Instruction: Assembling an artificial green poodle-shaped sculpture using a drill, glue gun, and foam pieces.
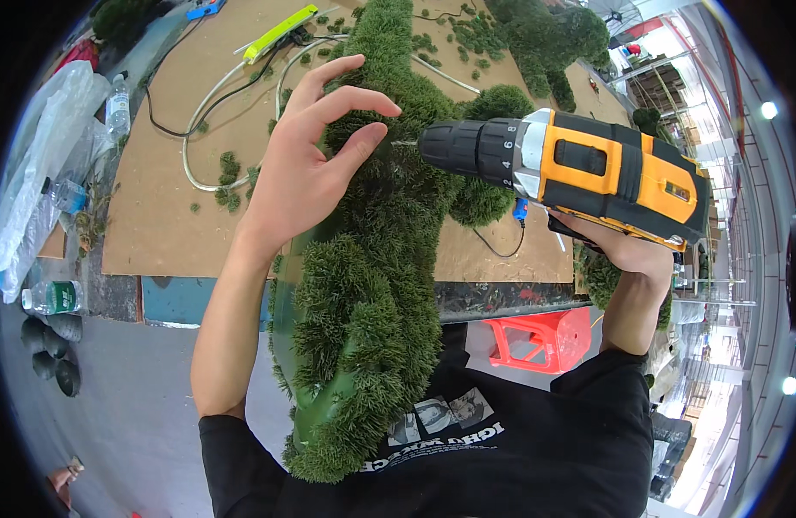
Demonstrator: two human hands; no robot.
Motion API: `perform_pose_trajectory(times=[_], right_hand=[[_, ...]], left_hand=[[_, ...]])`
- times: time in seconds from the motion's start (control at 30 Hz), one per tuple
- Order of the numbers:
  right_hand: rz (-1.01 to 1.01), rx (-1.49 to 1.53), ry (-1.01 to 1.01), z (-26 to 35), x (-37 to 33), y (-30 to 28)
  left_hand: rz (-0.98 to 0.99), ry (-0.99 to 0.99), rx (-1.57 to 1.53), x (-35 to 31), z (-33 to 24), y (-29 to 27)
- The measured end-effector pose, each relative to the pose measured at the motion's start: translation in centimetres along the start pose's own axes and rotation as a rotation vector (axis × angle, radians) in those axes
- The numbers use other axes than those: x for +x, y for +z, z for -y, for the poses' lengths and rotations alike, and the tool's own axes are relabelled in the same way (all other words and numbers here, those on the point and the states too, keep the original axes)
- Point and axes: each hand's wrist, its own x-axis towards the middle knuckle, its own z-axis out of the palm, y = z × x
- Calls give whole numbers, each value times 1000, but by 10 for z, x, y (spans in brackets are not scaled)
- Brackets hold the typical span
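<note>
left hand [299, 168]: grip open, fingers spread, palm against the fake-grass form [372, 285]
right hand [627, 250]: grip closed around the orange-black drill [579, 168]
drill bit: points to 9 o'clock, tip in the grass just by the left fingers
grass form: runs 12 to 6 across the brown counter [156, 216]
red stool [540, 337]: 5 o'clock, under the counter edge
</note>
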Motion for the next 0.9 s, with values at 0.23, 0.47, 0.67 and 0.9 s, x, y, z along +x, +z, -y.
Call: perform_pose_trajectory(times=[0.23,0.47,0.67,0.9], right_hand=[[2,108,125,-5,2,8],[27,-75,26,3,3,-1],[-6,47,64,6,12,7],[8,27,94,1,13,-1]], left_hand=[[50,-7,11,-6,4,-2],[19,29,17,-4,13,5],[-13,49,-41,-10,17,8],[-40,38,-96,-7,15,15]])
